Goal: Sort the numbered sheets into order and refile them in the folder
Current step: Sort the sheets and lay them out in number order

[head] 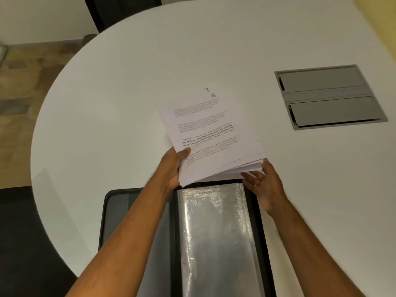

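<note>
A stack of printed white sheets (211, 136) hovers above the table, fanned slightly, with handwritten numbers 7 and 6 showing at the top corners. My left hand (171, 168) grips the stack's lower left corner, thumb on top. My right hand (262, 185) has straight fingers against the stack's lower right edge. Below them lies an open black folder (111, 211) with shiny clear plastic sleeves (214, 232) facing up.
The round white table (107, 103) curves away on the left, with wooden floor beyond its edge. A grey recessed cable hatch (327, 97) sits in the tabletop at the right. A dark chair stands behind the far edge.
</note>
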`<action>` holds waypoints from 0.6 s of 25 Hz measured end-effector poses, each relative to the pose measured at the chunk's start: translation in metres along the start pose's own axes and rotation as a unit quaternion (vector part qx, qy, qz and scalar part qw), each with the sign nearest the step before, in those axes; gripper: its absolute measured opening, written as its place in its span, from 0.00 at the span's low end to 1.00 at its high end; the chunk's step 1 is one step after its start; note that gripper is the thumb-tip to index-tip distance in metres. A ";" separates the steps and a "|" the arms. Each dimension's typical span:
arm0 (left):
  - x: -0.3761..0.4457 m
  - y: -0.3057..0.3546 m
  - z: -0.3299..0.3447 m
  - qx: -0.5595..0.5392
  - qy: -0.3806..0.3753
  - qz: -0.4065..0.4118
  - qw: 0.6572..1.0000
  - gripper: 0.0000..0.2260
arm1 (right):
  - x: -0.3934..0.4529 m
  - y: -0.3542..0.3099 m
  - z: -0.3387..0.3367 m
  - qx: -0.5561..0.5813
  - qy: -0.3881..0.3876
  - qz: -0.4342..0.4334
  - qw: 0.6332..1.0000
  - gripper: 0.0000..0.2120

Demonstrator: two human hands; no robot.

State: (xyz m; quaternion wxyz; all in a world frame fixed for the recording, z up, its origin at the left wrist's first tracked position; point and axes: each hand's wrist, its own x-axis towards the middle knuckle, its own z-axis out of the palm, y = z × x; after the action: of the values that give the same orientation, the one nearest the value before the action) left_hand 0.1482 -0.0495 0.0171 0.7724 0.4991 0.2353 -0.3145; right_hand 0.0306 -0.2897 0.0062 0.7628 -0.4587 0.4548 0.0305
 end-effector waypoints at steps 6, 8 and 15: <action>-0.049 -0.051 -0.001 0.130 -0.109 -0.064 0.983 0.18 | -0.036 -0.009 -0.036 0.121 -0.118 0.111 0.979 0.40; -0.054 -0.073 0.001 0.204 -0.096 -0.055 0.973 0.18 | -0.041 -0.013 -0.052 0.065 -0.136 0.077 0.986 0.33; -0.048 -0.100 0.053 0.247 -0.020 0.049 0.968 0.17 | -0.037 -0.039 -0.089 -0.196 -0.043 -0.168 0.965 0.16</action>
State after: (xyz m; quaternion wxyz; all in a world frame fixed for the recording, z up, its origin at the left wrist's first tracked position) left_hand 0.0452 -0.1164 0.0078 0.6443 0.6788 0.1106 -0.3344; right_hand -0.0319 -0.3635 0.0443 0.6710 -0.6675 0.3228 0.0102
